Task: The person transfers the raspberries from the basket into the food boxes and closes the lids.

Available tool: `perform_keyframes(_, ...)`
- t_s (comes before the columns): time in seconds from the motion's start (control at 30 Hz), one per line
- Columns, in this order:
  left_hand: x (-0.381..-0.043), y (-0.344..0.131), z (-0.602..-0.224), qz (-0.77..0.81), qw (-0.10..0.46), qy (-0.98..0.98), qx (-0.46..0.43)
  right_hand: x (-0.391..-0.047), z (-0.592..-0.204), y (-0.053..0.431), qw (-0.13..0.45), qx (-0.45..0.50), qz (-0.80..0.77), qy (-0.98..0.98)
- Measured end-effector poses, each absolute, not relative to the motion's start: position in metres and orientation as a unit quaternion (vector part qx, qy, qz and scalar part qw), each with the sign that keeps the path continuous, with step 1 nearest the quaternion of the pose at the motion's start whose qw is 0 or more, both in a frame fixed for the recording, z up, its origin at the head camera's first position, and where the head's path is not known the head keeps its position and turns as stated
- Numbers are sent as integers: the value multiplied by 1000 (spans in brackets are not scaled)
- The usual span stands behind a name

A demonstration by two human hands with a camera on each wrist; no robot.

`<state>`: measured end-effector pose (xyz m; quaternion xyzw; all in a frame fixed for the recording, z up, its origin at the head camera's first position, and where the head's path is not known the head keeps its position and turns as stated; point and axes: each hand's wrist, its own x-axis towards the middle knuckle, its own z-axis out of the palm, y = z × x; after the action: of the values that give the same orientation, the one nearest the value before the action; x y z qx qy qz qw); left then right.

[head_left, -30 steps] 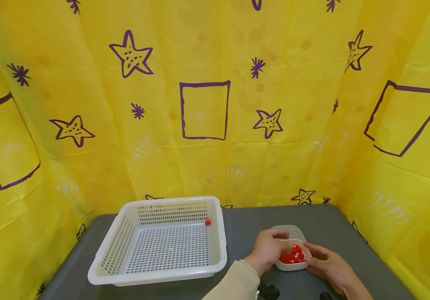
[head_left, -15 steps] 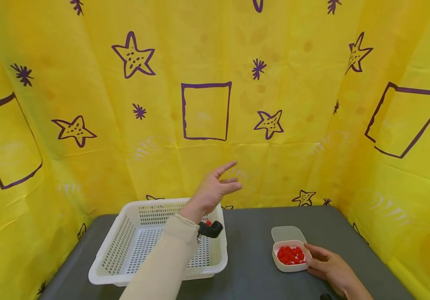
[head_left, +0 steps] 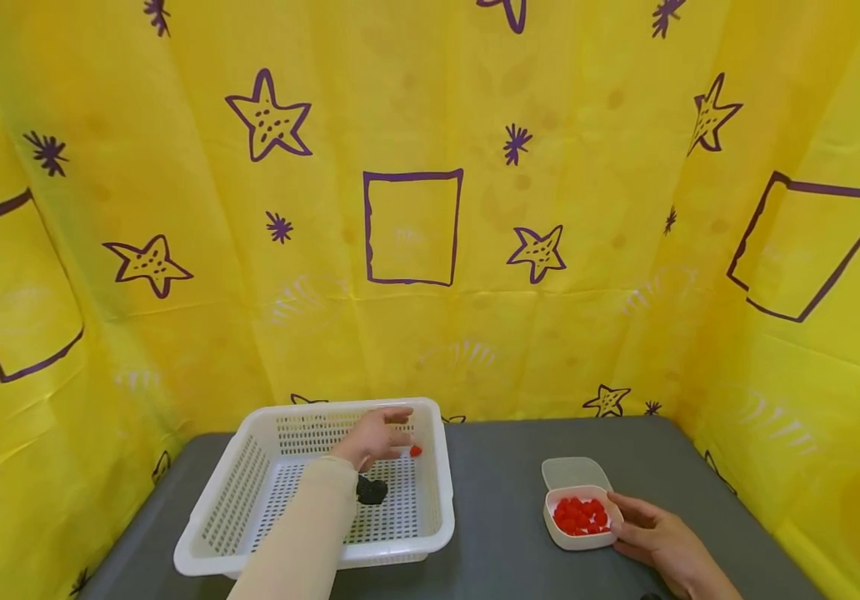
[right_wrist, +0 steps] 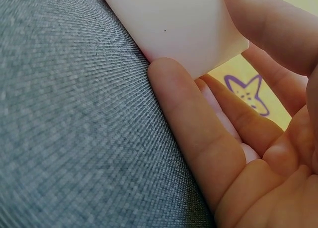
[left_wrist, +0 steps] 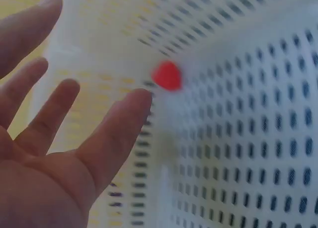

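My left hand (head_left: 376, 437) reaches into the white perforated plastic basket (head_left: 441, 492) with its fingers spread and nothing in them. Close to its fingertips, a small red rounded-triangular piece (left_wrist: 169, 76) lies at the basket's far right corner; the left wrist view shows a narrow gap between them. On the right, my right hand (head_left: 658, 537) grips the side of a small pale plastic box (head_left: 580, 542) between thumb and fingers. Several red pieces (head_left: 578, 516) are inside the box. In the right wrist view, fingers (right_wrist: 194, 118) press against the box's corner.
A translucent lid (head_left: 574, 473) stands open behind the box. The grey tabletop (head_left: 497, 500) lies between basket and box. Yellow curtains (head_left: 415, 333) with purple star drawings enclose the back and both sides.
My left hand has left the pale box, swung left above the basket, then dropped into it beside the red piece. My right hand has kept its grip on the box.
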<state>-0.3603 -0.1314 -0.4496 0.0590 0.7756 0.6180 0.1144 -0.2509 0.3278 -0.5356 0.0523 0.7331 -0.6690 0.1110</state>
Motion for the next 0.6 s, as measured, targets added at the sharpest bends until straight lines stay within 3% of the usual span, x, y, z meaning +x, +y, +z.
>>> perform_keyframes(0.3, -367, -129, -475, 582, 140, 799, 50, -251, -536, 330, 117, 34, -668, 734)
perform_keyframes(0.6, -378, -128, -490, 502, 120, 853, 75, -252, -536, 330, 120, 33, -670, 732)
